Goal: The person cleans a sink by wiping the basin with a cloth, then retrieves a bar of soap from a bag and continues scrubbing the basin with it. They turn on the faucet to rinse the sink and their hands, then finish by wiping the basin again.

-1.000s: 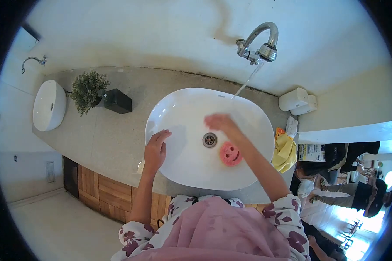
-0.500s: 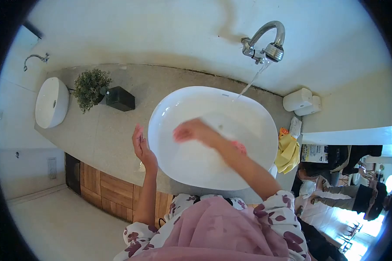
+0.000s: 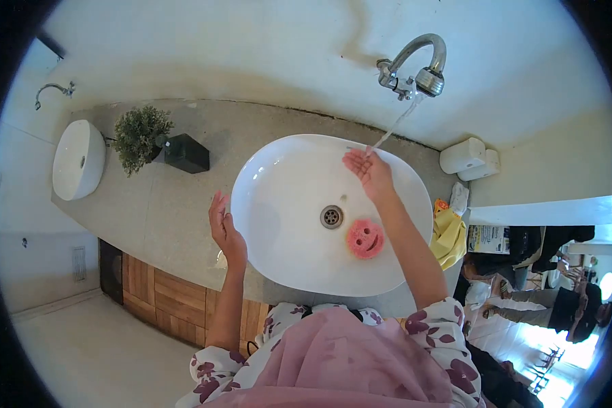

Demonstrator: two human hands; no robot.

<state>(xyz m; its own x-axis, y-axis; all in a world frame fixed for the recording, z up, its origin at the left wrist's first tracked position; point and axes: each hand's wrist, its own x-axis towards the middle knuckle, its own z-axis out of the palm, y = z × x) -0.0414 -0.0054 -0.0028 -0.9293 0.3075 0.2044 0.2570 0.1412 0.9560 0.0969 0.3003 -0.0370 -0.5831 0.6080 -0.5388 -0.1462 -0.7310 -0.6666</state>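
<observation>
My right hand is palm up with fingers stretched out, under the water running from the chrome tap. It holds nothing. Below it is the white oval basin, where a pink smiley-face sponge lies beside the metal drain. Just left of the basin's rim, my left hand is raised over the counter, its fingers extended and the thumb apart, with nothing in it.
A dark green bottle and a potted plant stand on the grey counter to the left, before a second basin. Right of my basin lie a yellow cloth and white rolls. People are visible far right.
My right hand has swung from the basin's left-middle up and right into the water stream. The drain and the whole sponge now show. My left hand has barely moved.
</observation>
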